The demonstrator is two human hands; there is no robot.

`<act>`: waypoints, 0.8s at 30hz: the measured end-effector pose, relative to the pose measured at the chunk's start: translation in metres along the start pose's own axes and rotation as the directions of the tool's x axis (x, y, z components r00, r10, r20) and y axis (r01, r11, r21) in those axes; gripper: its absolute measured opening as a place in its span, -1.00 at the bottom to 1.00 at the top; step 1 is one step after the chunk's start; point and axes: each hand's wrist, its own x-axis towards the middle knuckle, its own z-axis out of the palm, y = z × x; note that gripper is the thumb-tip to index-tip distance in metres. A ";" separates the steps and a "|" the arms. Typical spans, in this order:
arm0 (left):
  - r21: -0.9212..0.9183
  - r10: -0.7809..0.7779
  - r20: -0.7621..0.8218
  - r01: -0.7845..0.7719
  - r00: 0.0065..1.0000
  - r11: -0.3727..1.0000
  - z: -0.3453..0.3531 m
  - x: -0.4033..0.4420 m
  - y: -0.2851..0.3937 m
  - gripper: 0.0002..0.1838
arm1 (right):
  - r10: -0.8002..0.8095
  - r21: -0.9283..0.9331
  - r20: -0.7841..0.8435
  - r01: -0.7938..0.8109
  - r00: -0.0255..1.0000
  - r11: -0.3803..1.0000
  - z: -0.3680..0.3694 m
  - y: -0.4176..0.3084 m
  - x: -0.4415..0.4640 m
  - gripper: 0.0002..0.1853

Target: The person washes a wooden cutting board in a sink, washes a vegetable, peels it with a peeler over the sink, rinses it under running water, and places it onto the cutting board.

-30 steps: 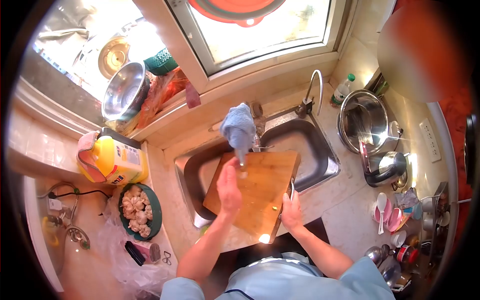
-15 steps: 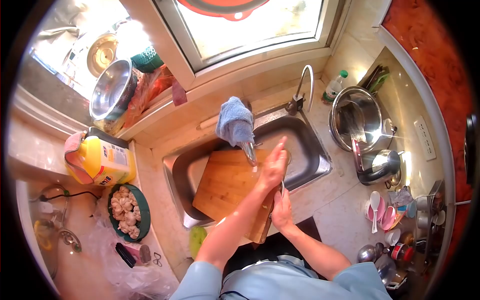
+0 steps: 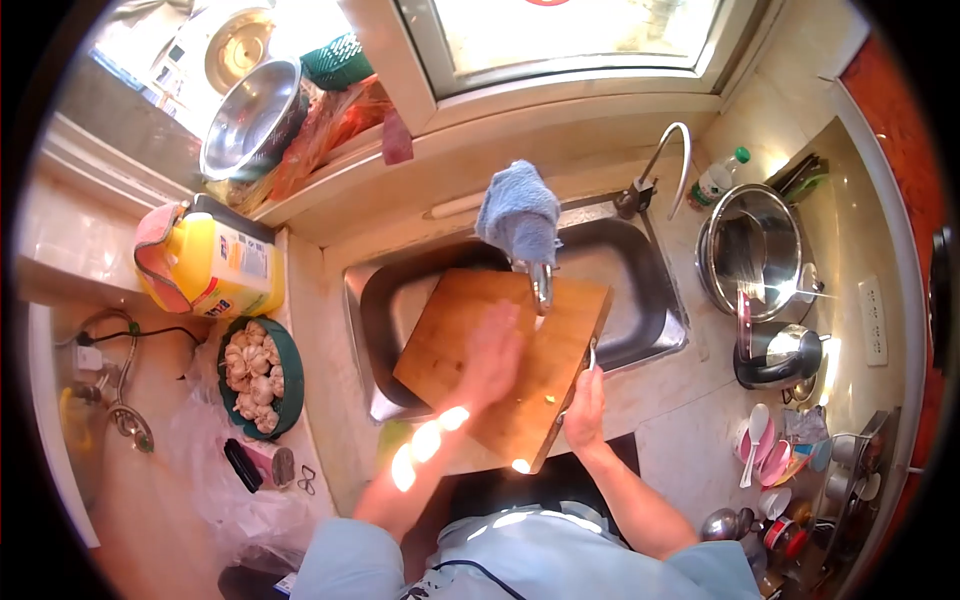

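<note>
A wooden cutting board (image 3: 450, 320) lies tilted across the sink (image 3: 375, 390), under the tap (image 3: 541, 285) that has a blue cloth (image 3: 520, 210) draped over it. My left hand (image 3: 492, 350) is on or just over the board's face; it is blurred, but its fingers look stretched out flat and hold nothing. My right hand (image 3: 584, 412) grips the board's right edge, by a metal handle there. Small yellowish bits sit on the board near that edge. A thin stream below the spout may be water.
Left of the sink stand a yellow jug (image 3: 220, 260) and a green basket of garlic (image 3: 290, 395). On the right are a steel bowl (image 3: 705, 255), a kettle (image 3: 775, 357) and a white spoon (image 3: 755, 440). A second tap (image 3: 683, 165) rises behind the sink.
My left hand has moved from the board's right edge to the middle of its face. My right hand still holds the edge. The camera view has shifted slightly.
</note>
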 end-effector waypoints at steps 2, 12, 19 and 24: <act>-0.311 0.169 -0.036 -0.172 0.985 0.935 0.003 -0.023 0.057 -0.46 | -0.014 0.023 0.001 0.014 1.000 1.000 0.002 -0.003 0.003 -0.51; -0.079 -0.060 0.201 0.077 0.978 0.994 0.018 -0.030 -0.049 -0.46 | 0.084 0.133 0.043 -0.089 0.996 0.987 -0.004 0.011 0.000 -0.50; -0.092 -0.127 -0.320 0.102 0.939 0.990 0.030 0.054 -0.062 -0.68 | 0.084 0.140 -0.012 -0.082 0.996 0.987 0.001 0.013 0.006 -0.56; -0.914 -0.251 -0.217 -0.105 0.943 0.393 0.092 0.095 0.001 -0.66 | 0.100 0.085 0.025 -0.101 0.995 0.991 -0.006 0.004 0.018 -0.56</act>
